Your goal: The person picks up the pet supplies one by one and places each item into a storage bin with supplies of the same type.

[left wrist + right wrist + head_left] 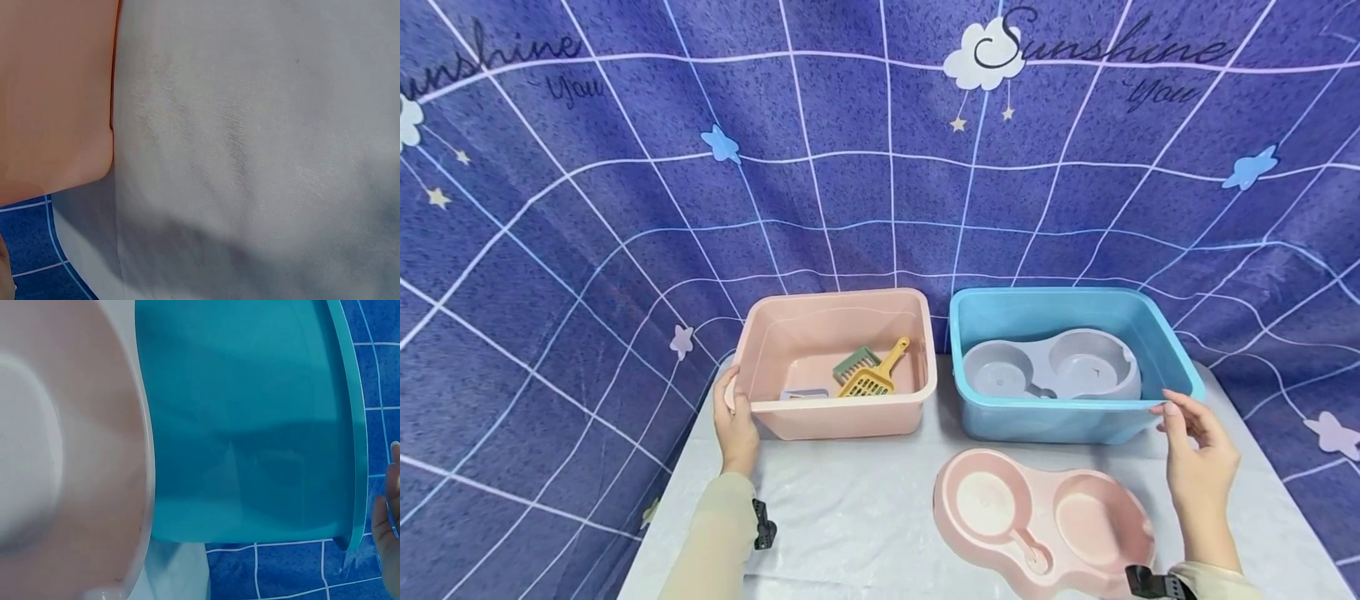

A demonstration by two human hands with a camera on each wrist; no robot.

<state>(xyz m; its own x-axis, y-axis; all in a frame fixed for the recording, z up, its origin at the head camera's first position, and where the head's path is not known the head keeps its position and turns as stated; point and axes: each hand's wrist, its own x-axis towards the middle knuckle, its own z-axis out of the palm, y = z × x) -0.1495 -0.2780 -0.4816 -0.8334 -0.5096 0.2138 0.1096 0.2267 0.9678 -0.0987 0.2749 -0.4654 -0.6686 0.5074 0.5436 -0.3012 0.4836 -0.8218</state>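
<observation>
Pink double bowl [1042, 507] lay lower right; right hand [1206, 457], at right, met the blue tub [1052, 423] rim, hold unclear to me; left hand [737, 429], left-centre, grasped the pink tub [850, 422], tubs apparently being positioned, release seemingly required next.

Head view: bright, even. Wrist views: dimmer; soft shadows cross white table covering [250, 137] and rectangular blue plastic bin [262, 469].

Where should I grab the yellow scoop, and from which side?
Probably by its handle, reaching down from above: the yellow scoop lies inside the pink bin, whose walls block sideways access. The handle points toward the back right, uncovered, while the slotted head lies against the green comb.
</observation>
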